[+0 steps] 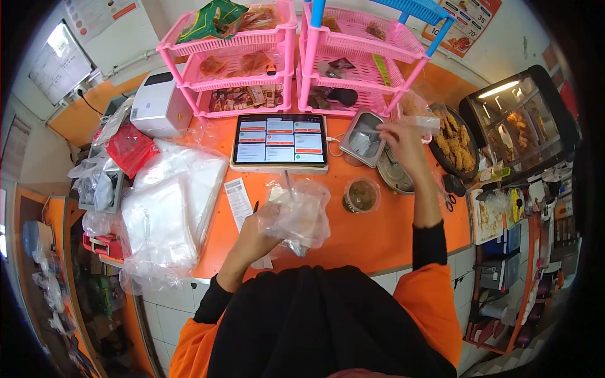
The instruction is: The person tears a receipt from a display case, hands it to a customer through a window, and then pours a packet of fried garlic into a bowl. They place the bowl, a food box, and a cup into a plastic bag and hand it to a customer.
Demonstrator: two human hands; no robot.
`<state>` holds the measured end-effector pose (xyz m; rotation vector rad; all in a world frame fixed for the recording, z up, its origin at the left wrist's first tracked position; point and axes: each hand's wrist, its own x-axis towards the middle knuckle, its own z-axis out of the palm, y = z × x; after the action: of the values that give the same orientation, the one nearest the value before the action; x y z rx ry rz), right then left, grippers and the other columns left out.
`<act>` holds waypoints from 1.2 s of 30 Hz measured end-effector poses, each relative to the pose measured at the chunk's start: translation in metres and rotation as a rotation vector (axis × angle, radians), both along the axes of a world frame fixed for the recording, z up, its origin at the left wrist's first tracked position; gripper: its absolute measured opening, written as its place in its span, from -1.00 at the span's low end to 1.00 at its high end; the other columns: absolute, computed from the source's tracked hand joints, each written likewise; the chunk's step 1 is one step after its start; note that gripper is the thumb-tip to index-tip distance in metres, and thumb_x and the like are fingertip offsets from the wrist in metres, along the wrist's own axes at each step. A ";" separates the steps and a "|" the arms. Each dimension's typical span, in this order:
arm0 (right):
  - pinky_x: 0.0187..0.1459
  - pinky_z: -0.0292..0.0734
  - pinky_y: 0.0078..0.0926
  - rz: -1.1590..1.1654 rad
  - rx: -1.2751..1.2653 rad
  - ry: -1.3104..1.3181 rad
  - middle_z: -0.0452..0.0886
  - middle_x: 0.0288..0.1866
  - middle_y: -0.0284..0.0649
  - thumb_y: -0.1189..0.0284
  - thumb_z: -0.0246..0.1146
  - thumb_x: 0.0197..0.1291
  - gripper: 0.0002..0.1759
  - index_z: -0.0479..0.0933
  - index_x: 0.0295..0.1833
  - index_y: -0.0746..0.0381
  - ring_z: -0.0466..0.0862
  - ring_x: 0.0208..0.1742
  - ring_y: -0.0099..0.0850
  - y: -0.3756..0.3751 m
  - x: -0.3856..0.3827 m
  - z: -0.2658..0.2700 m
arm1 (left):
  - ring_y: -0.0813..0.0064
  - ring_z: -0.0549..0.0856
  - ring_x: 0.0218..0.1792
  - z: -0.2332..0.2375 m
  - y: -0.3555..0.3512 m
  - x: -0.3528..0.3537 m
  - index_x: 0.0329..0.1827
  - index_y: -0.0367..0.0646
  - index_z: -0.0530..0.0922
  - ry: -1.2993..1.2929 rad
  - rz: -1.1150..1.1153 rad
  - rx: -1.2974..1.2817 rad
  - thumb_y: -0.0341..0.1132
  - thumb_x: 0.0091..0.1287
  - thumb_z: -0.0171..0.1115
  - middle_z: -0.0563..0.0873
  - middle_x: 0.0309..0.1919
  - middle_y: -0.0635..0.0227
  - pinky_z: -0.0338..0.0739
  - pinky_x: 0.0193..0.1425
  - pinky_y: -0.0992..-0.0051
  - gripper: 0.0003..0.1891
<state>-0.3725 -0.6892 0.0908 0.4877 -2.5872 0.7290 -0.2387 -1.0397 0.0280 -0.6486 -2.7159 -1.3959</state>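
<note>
My left hand (257, 234) is closed around a clear plastic bag (301, 217) above the orange table, and a thin straw-like item (288, 181) sticks up from the bag's mouth. My right hand (400, 142) is raised over the right edge of a metal container (363, 140) that holds clear plastic packets. Its fingers are bent together; whatever may be between them is too small to make out. Between my hands stands a round clear cup (362, 194) with brownish contents. A receipt (239, 200) lies left of the bag.
A tablet (280, 140) stands behind the bag, below pink shelves (246, 69). Plastic bags (165, 208) are piled at the left, near a white printer (161, 104). Fried food fills a black tray (455, 146) at the right, near scissors (450, 200) and a metal bowl (394, 174).
</note>
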 end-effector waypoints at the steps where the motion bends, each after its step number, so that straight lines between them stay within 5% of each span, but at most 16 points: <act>1: -0.28 0.48 -0.41 0.002 -0.093 -0.058 0.64 -0.32 -0.16 0.51 0.28 0.11 -0.83 0.66 -0.15 0.23 0.64 -0.31 -0.31 -0.019 0.021 0.007 | 0.02 0.66 -0.20 0.010 -0.001 0.002 -0.08 -0.19 0.53 -0.048 -0.014 0.083 -0.33 0.09 0.32 0.64 -0.13 0.14 0.56 -0.14 0.23 -0.68; 6: -0.30 0.47 -0.51 -0.089 -0.288 -0.385 0.63 -0.28 -0.21 0.48 0.30 0.13 -0.79 0.66 -0.10 0.25 0.62 -0.31 -0.43 -0.115 0.089 -0.030 | 0.02 0.66 -0.22 -0.010 -0.010 0.001 -0.18 -0.22 0.54 -0.110 0.046 0.064 -0.40 0.06 0.28 0.67 -0.26 0.10 0.55 -0.16 0.26 -0.76; 8: -0.20 0.43 -0.48 0.036 -0.555 -0.356 0.60 -0.29 -0.24 0.45 0.32 0.06 -0.73 0.65 -0.08 0.24 0.57 -0.29 -0.36 -0.132 0.093 -0.081 | 0.03 0.66 -0.23 -0.006 -0.011 0.001 -0.20 -0.22 0.54 -0.114 0.061 -0.006 -0.44 0.04 0.26 0.66 -0.31 0.09 0.54 -0.20 0.27 -0.76; 10: -0.15 0.44 -0.40 0.073 -0.368 -0.209 0.60 -0.19 -0.23 0.52 0.28 -0.01 -0.77 0.64 -0.16 0.23 0.53 -0.21 -0.27 -0.144 0.102 -0.088 | 0.05 0.66 -0.25 0.005 -0.009 0.003 -0.19 -0.23 0.54 -0.109 0.077 -0.117 -0.48 0.01 0.23 0.66 -0.33 0.08 0.53 -0.23 0.29 -0.75; 13: -0.08 0.40 -0.33 0.147 -0.287 -0.156 0.57 -0.18 -0.25 0.58 0.24 -0.12 -0.77 0.61 -0.24 0.25 0.44 -0.14 -0.20 -0.148 0.113 -0.091 | 0.06 0.66 -0.31 -0.003 -0.004 0.008 -0.16 -0.20 0.57 0.072 0.126 -0.119 -0.48 -0.01 0.23 0.65 -0.37 0.09 0.51 -0.28 0.25 -0.71; 16: -0.09 0.36 -0.33 0.248 -0.275 -0.139 0.52 -0.22 -0.27 0.60 0.22 -0.16 -0.77 0.59 -0.27 0.26 0.39 -0.14 -0.22 -0.144 0.118 -0.093 | 0.08 0.65 -0.39 0.013 0.003 0.008 -0.11 -0.18 0.58 0.595 0.163 -0.316 -0.46 -0.03 0.25 0.64 -0.42 0.14 0.50 -0.31 0.22 -0.66; 19: -0.11 0.36 -0.36 0.275 -0.315 -0.124 0.51 -0.27 -0.28 0.58 0.25 -0.16 -0.80 0.60 -0.30 0.24 0.39 -0.18 -0.24 -0.143 0.123 -0.097 | 0.16 0.65 -0.41 -0.006 -0.001 0.001 -0.08 -0.18 0.59 0.379 0.045 -0.087 -0.44 0.02 0.27 0.64 -0.45 0.20 0.51 -0.30 0.26 -0.67; 22: -0.14 0.37 -0.38 0.244 -0.378 -0.117 0.52 -0.34 -0.27 0.56 0.31 -0.16 -0.81 0.61 -0.31 0.24 0.41 -0.24 -0.27 -0.149 0.129 -0.090 | 0.38 0.67 -0.43 -0.008 -0.003 0.002 -0.11 -0.22 0.53 -0.001 0.092 0.268 -0.49 0.03 0.31 0.66 -0.43 0.24 0.52 -0.33 0.43 -0.68; 25: -0.17 0.41 -0.37 0.204 -0.455 -0.090 0.54 -0.37 -0.25 0.54 0.36 -0.16 -0.81 0.62 -0.32 0.25 0.46 -0.27 -0.27 -0.154 0.139 -0.089 | 0.56 0.67 -0.46 -0.010 -0.002 -0.007 -0.17 -0.20 0.44 -0.211 0.262 0.313 -0.53 0.01 0.37 0.67 -0.46 0.27 0.51 -0.36 0.58 -0.66; 31: -0.14 0.47 -0.34 0.245 -0.533 -0.066 0.60 -0.19 -0.16 0.57 0.35 -0.12 -0.79 0.61 -0.26 0.29 0.55 -0.18 -0.21 -0.161 0.148 -0.090 | 0.61 0.64 -0.54 -0.021 0.007 -0.009 -0.25 -0.19 0.37 -0.240 0.318 0.426 -0.52 -0.04 0.44 0.63 -0.56 0.35 0.53 -0.39 0.62 -0.61; 36: -0.06 0.47 -0.36 0.234 -0.467 -0.210 0.57 -0.15 -0.09 0.55 0.28 0.02 -0.81 0.59 -0.20 0.34 0.57 -0.13 -0.22 -0.159 0.138 -0.102 | 0.52 0.68 -0.43 -0.026 0.018 0.010 -0.30 -0.20 0.43 -0.028 0.347 0.332 -0.51 0.03 0.42 0.65 -0.45 0.30 0.55 -0.33 0.55 -0.71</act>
<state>-0.2342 -0.8479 -0.0111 0.5911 -2.4450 1.4881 -0.2290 -1.0222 0.0019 -0.1308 -2.3742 -1.7013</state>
